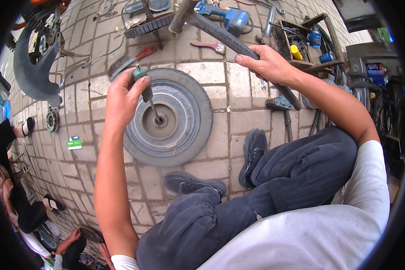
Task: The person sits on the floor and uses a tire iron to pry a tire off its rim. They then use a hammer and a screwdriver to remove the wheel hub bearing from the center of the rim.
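Note:
My left hand [120,96] is closed round the green and dark handle of a screwdriver [147,93]. It stands nearly upright, slightly tilted, with its tip in the centre hub [159,120] of a wheel. The wheel lies flat on the paving, a grey dusty rim inside a black tyre [201,108]. In my right hand [272,66] is a hammer [218,38], gripped by its long dark handle. The hammer is raised, its heavy metal head up and to the left, beyond the wheel and apart from the screwdriver.
Beyond the wheel lie a red-handled brush [144,52], a paintbrush [210,47] and a blue power drill [235,20]. A wooden toolbox [330,63] stands at the right, near another power tool [279,103]. My shoes [255,150] flank the wheel's near side. Other people sit at the left.

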A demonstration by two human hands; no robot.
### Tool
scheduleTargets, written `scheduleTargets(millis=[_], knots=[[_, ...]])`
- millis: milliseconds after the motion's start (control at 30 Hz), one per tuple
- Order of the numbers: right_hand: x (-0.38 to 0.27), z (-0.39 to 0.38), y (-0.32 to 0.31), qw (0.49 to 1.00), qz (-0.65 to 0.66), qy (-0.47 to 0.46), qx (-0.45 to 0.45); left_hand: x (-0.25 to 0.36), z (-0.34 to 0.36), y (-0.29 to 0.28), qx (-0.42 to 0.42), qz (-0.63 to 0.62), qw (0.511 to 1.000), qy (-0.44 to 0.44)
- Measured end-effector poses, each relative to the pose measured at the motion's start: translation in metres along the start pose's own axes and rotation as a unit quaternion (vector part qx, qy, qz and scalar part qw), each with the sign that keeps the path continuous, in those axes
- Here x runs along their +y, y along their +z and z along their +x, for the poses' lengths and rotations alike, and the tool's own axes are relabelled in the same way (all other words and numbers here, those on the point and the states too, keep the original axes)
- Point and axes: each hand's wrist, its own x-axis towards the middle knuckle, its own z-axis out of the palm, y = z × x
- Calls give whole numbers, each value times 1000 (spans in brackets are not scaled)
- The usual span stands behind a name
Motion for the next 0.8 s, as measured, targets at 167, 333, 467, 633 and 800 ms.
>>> scheduleTargets(millis=[167,333,467,633,800], knots=[[-2,0,3,1000,8,-12,18,-5,25,0,-49,-3,997,-51],[-15,0,-2,1000,-10,-27,0,-22,34,8,-30,-92,988,-121],[-16,5,-7,994,54,-97,-26,-27,26,18,-27,-49,994,-94],[-43,8,-18,994,-26,-102,5,-19,21,13,-12,7,997,-71],[-57,9,-17,990,31,-134,44,-19,26,15,8,54,997,-51]])
